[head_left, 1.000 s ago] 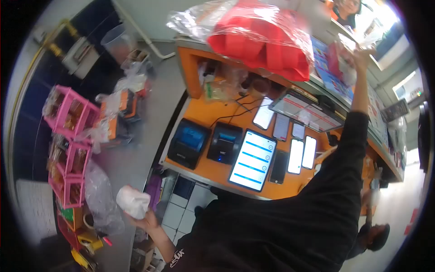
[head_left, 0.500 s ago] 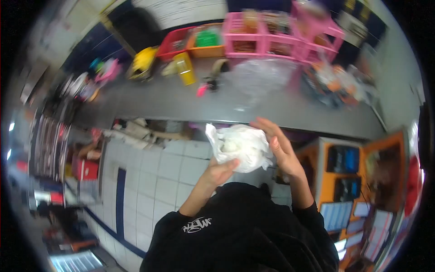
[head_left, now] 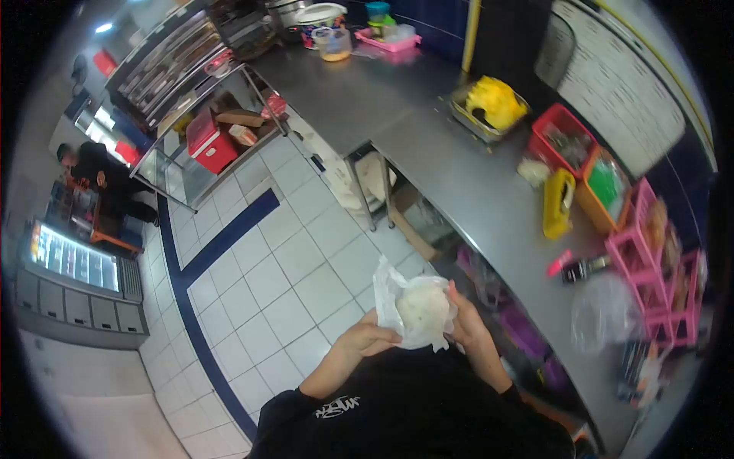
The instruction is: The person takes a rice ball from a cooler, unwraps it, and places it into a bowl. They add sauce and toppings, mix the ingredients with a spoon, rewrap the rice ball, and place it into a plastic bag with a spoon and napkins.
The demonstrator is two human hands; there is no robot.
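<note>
A crumpled white plastic bag (head_left: pixel 388 294) with a round, pale bulge is held in front of my chest. My left hand (head_left: pixel 368 335) grips its lower left side, fingers closed on the plastic. My right hand (head_left: pixel 469 323) is closed around the right side, its fingertips partly hidden behind the bag. What the bag contains cannot be made out. Both hands are over the tiled floor, beside the edge of a long steel counter (head_left: pixel 451 195).
On the counter are a yellow bundle on a scale (head_left: pixel 493 107), a red bin (head_left: pixel 562 138), an orange bin (head_left: pixel 604 191), pink baskets (head_left: pixel 650 264) and a clear plastic bag (head_left: pixel 604 314). A red cooler (head_left: pixel 210 143) stands farther off. Another person (head_left: pixel 111 180) is at the far left.
My view has swung left, bringing the far room and the other person into sight. The right hand, previously spread beside the bag, has closed against it. The left hand keeps its grip.
</note>
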